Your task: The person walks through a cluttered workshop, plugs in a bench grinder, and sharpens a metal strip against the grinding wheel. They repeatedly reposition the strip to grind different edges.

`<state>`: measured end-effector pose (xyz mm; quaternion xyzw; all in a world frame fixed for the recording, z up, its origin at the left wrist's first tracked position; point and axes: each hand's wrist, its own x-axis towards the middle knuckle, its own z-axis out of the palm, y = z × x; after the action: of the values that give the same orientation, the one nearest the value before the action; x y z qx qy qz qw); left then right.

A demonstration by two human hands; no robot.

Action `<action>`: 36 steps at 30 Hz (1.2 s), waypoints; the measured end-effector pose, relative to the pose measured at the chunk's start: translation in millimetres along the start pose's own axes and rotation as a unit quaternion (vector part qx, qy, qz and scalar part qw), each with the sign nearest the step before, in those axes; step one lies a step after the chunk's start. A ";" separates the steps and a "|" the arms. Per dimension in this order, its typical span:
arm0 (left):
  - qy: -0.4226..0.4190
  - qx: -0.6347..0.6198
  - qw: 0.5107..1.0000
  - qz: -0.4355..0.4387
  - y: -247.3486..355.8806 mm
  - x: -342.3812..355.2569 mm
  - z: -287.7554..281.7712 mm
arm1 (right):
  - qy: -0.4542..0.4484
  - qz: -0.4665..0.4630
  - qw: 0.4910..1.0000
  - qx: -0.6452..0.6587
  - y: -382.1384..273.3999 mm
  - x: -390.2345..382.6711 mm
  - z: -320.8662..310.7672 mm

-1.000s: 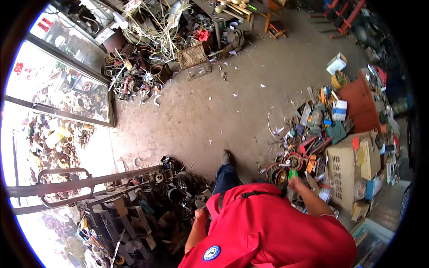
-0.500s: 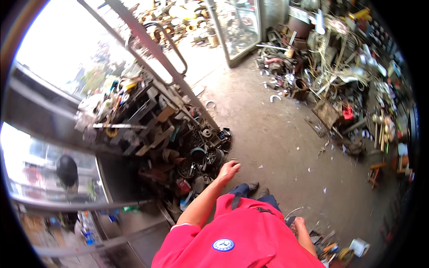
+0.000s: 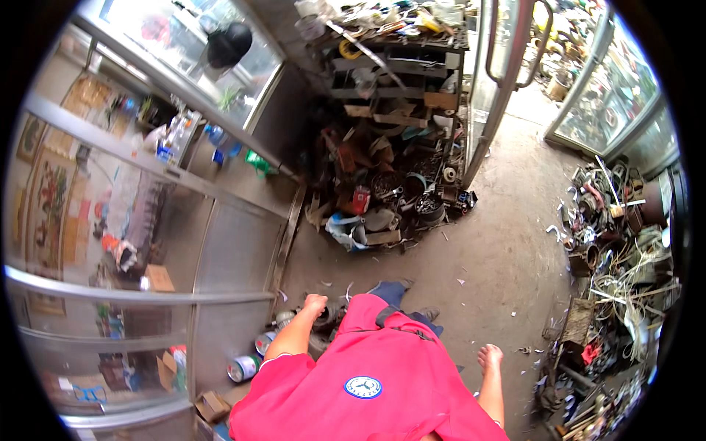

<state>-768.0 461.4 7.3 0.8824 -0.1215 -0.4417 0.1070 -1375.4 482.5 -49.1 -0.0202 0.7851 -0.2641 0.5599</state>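
Observation:
My left hand [image 3: 316,303] hangs low in front of me, its fingers curled into a loose fist. Whatever the fist may hold is hidden. Dark metal parts lie on the floor just below it, with paint cans [image 3: 243,368] near my left forearm. To the right of my red top [image 3: 397,353], my right hand [image 3: 490,358] is over the bare floor. Its fingers are bent but somewhat apart, and I see nothing in them.
A metal-framed glass partition [image 3: 243,253] runs along my left. Ahead stands a cluttered rack [image 3: 397,81] with tubs of small parts [image 3: 430,209] below. An open glass door [image 3: 500,95] leads outside. Scrap and tangled strips [image 3: 632,272] pile up along the right.
My view has swung left, so the rack and doorway have shifted right and the partition shows more. My left hand has drawn away from the parts tubs; my right hand has come forward.

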 end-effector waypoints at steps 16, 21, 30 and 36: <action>0.290 0.376 0.818 0.325 196.1 112.8 -242.6 | 0.066 0.011 0.997 -0.045 18.0 -80.3 80.2; 0.391 0.577 0.689 0.198 244.8 166.9 -430.5 | 0.083 0.049 0.991 -0.090 30.7 -160.9 114.9; 0.400 0.686 0.582 0.175 235.6 175.7 -521.7 | -0.004 -0.091 0.951 -0.296 -65.8 -181.9 248.1; 0.374 0.683 0.599 0.188 237.1 166.0 -520.8 | -0.027 -0.173 0.938 -0.299 -121.0 -201.6 319.9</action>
<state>-280.6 227.9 258.1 0.7438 -0.5003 0.1691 -0.4097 -1047.6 319.0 104.2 -0.3295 0.7969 -0.1096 0.4944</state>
